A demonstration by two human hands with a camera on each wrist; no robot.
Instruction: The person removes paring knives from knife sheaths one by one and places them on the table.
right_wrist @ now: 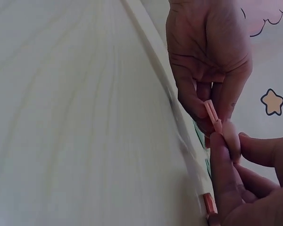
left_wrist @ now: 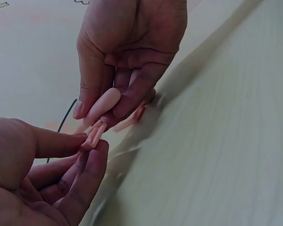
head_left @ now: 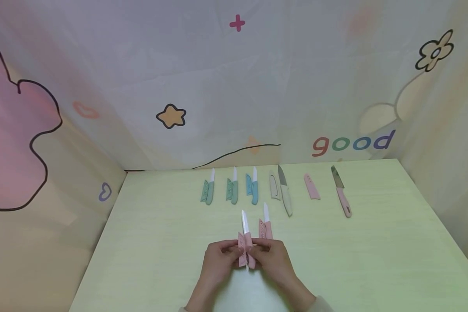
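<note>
Low in the middle of the head view, my left hand (head_left: 218,262) pinches a pink knife sheath (head_left: 241,239) between thumb and fingers. My right hand (head_left: 274,262) grips the pink handle of a small paring knife (head_left: 248,239), its pale blade pointing away from me. Sheath and knife are side by side, close together. In the left wrist view the open end of the sheath (left_wrist: 95,136) shows beside the rounded handle end of the knife (left_wrist: 106,101). Just behind my right fingers lies a second pink paring knife (head_left: 268,227) with its sheath (head_left: 261,229) alongside.
Along the back of the table lie two green knives (head_left: 211,193) (head_left: 235,193) and a blue knife (head_left: 255,193), each beside its sheath. Rightward are a cream knife (head_left: 286,199), its cream sheath (head_left: 274,186), a pink sheath (head_left: 311,186) and a larger pink-handled knife (head_left: 343,201).
</note>
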